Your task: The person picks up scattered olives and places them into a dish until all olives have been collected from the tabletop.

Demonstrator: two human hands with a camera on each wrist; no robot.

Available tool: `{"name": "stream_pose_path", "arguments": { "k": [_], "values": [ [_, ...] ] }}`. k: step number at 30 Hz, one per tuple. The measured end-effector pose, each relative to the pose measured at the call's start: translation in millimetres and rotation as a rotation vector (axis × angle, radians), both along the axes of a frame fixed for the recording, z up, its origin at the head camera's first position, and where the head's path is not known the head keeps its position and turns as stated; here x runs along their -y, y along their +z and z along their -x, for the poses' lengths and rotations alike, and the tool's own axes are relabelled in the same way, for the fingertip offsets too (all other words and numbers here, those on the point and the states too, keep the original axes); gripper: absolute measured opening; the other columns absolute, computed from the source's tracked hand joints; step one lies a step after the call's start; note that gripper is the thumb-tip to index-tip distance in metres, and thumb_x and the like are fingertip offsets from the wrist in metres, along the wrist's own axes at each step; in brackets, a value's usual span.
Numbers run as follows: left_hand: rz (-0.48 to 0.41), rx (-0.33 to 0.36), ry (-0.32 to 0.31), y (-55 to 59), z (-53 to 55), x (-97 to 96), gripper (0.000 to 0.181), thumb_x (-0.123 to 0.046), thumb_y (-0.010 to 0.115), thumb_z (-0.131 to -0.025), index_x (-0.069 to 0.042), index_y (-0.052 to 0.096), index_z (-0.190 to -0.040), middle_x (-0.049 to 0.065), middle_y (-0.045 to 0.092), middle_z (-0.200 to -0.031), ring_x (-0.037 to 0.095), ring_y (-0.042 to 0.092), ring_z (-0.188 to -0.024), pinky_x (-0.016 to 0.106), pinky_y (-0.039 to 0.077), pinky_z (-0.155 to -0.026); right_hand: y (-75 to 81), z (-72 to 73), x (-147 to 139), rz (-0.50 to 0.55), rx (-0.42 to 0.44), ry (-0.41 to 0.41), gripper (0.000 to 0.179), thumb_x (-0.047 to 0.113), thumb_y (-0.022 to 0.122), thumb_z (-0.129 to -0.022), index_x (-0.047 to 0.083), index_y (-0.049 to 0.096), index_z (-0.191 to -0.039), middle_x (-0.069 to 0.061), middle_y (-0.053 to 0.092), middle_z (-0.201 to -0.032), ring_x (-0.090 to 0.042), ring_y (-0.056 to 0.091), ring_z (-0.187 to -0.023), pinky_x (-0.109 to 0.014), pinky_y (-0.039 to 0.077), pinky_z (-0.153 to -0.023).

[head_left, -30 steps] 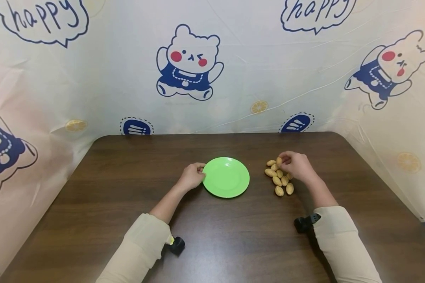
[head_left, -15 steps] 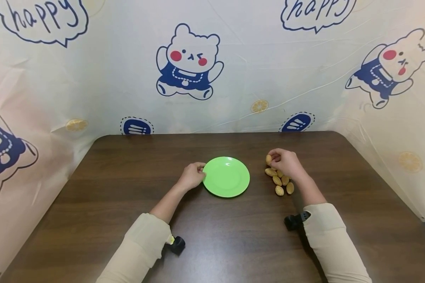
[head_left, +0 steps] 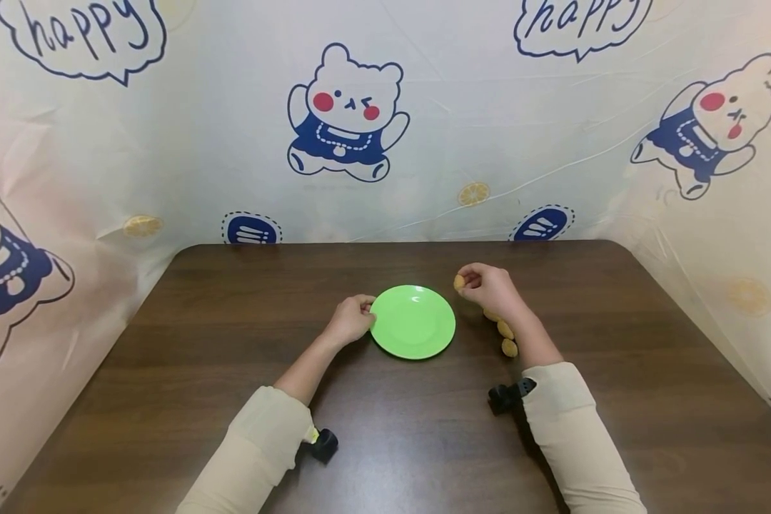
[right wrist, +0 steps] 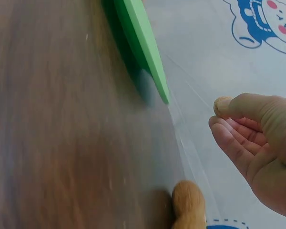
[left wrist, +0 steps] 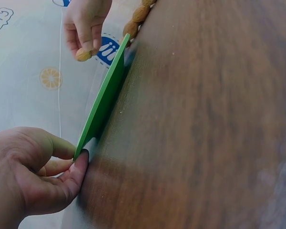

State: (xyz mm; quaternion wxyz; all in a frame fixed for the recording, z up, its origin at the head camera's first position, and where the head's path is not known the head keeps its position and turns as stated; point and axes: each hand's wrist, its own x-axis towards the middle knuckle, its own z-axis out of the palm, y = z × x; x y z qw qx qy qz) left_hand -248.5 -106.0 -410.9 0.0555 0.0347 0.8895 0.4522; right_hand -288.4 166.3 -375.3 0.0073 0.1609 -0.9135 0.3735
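A round light-green plate (head_left: 413, 323) lies on the brown wooden table (head_left: 385, 428). My left hand (head_left: 348, 321) pinches its left rim, with the thumb and fingers on either side of the edge in the left wrist view. Between the thumb and fingertips of my right hand (head_left: 493, 291) is one tan, oval nut in its shell (head_left: 459, 283). This hand hovers just beyond the plate's right rim, and the nut (right wrist: 222, 107) is clear of the table in the right wrist view. Other nuts (head_left: 505, 329) lie below the right wrist, partly hidden by it.
A pale cloth (head_left: 424, 143) printed with bears and lemon slices hangs behind the table's far edge. Small black cameras (head_left: 324, 446) are strapped at both cuffs. More shelled nuts (left wrist: 131, 29) show past the plate's far edge in the left wrist view.
My right hand has lifted a nut from the pile and carried it left, toward the plate. My left hand has kept its grip on the plate's rim.
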Motion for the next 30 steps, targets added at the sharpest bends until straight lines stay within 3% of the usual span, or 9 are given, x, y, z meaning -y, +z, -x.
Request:
{"name": "stream_pose_path", "arguments": {
  "k": [11,30],
  "values": [
    [0.005,-0.003,0.009,0.0,-0.7,-0.2,0.039,0.000,0.053,-0.086,0.005,0.053,-0.125,0.008,0.052,-0.090,0.017,0.047,-0.081,0.025,0.039,-0.064,-3.2,1.6,34,-0.042,0.047,0.062,0.027,0.003,0.066,-0.082,-0.001,0.061,-0.108,-0.011,0.061,-0.094,-0.022,0.057,-0.087,-0.032,0.048,-0.073],
    [-0.003,-0.001,0.014,-0.7,0.6,-0.5,0.038,0.000,0.054,-0.086,0.005,0.054,-0.124,0.008,0.053,-0.092,0.017,0.048,-0.083,0.025,0.040,-0.066,-4.0,-1.5,86,-0.109,0.050,0.295,0.022,0.003,0.065,-0.082,0.000,0.064,-0.104,-0.006,0.062,-0.089,-0.016,0.058,-0.082,-0.026,0.048,-0.071]
  ]
}}
